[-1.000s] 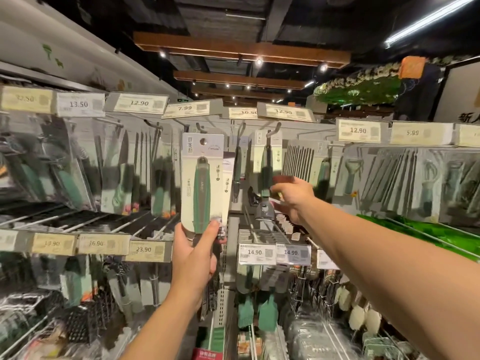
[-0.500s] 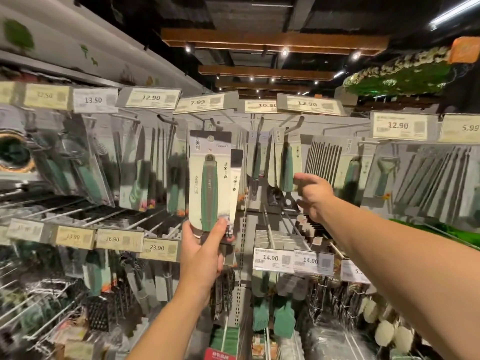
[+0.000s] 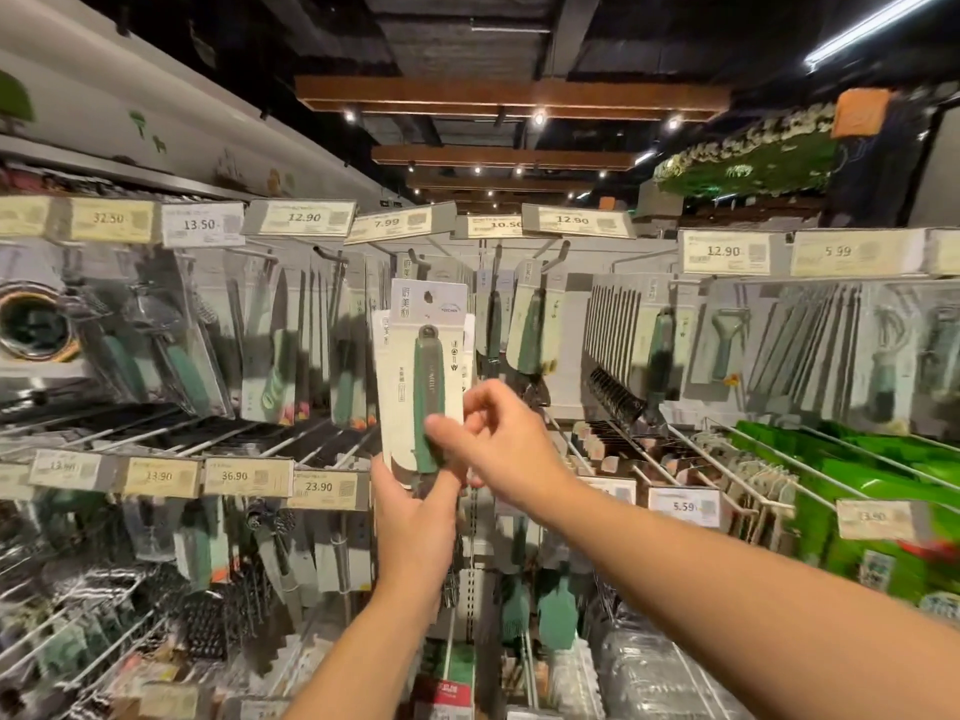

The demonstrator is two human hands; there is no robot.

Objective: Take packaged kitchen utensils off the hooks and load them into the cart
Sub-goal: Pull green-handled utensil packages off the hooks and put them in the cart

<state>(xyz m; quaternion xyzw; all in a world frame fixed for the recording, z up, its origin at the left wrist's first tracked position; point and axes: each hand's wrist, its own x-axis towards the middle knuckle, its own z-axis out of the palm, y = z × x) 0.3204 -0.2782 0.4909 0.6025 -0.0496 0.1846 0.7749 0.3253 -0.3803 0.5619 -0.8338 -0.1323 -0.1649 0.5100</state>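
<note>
Before the hook display, a carded utensil pack [image 3: 422,376] with a green handle stood upright in mid-air, at least one more card edge showing behind it. The left hand [image 3: 415,517] gripped the packs from below, fingers curled round the lower edge. The right hand [image 3: 498,439] pinched the front pack's right side, thumb on the green handle. Similar hanging packs [image 3: 530,330] remained on hooks behind, under price tags [image 3: 387,223]. Green bags [image 3: 857,475] lay at right.

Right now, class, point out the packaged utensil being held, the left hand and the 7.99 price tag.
packaged utensil [image 3: 429,387]: head view, green handle.
left hand [image 3: 413,522]: head view, back of hand.
7.99 price tag [image 3: 388,223]: head view, printed digits.
</note>
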